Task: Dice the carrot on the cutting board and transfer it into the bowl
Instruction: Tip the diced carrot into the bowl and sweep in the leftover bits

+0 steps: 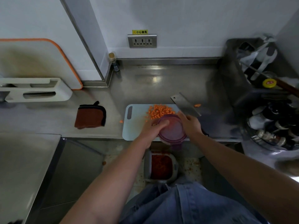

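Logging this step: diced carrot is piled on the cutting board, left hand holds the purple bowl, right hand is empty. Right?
Not quite: the head view shows the right hand gripping a cleaver, not empty. The diced carrot is piled on the cutting board and the left hand holds the purple bowl.

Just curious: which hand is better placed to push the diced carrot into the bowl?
Probably the right hand: it holds the cleaver beside the diced carrot; the left hand grips the bowl at the cutting board.
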A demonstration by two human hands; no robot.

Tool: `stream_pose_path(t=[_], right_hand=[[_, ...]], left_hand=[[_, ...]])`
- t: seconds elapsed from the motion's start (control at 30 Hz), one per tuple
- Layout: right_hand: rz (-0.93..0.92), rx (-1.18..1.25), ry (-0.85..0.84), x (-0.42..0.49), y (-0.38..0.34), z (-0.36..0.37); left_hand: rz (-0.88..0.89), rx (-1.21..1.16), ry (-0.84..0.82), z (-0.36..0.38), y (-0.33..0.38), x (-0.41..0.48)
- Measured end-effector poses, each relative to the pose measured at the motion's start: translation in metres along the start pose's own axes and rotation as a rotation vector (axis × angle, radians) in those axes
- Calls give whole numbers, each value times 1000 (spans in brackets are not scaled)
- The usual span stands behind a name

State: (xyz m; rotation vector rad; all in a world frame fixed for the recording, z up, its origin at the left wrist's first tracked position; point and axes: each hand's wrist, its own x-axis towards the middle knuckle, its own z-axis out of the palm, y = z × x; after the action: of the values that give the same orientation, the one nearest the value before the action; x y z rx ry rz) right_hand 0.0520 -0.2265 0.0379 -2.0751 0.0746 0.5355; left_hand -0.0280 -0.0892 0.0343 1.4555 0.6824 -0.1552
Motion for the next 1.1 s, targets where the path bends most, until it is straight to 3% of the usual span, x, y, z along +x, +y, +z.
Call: stream_pose_path(t=[0.17,0.37,0.6,0.73,0.83,0.97,1.1], right_hand=[[34,137,197,-9,4,9],[77,182,201,-12,6,13],[-2,126,29,-5,0,5],[-117,-155,-94,-7,-4,4],[-77,-154,24,-9,-6,2],[51,106,271,-11,-4,1],[67,173,308,-13,-3,2]], left_hand=[[-191,-176,-141,-3,-3,-7],[-143,-172,-169,-4,-3,-8],[-56,-27,-136,-15,-2,-2],[-12,69,-198,-12,-3,-5],[-32,-35,-159,-9,1,-9],[-162,-190,-260,-11,0,-10],[-114,-203,-275,-6,-2,-11]])
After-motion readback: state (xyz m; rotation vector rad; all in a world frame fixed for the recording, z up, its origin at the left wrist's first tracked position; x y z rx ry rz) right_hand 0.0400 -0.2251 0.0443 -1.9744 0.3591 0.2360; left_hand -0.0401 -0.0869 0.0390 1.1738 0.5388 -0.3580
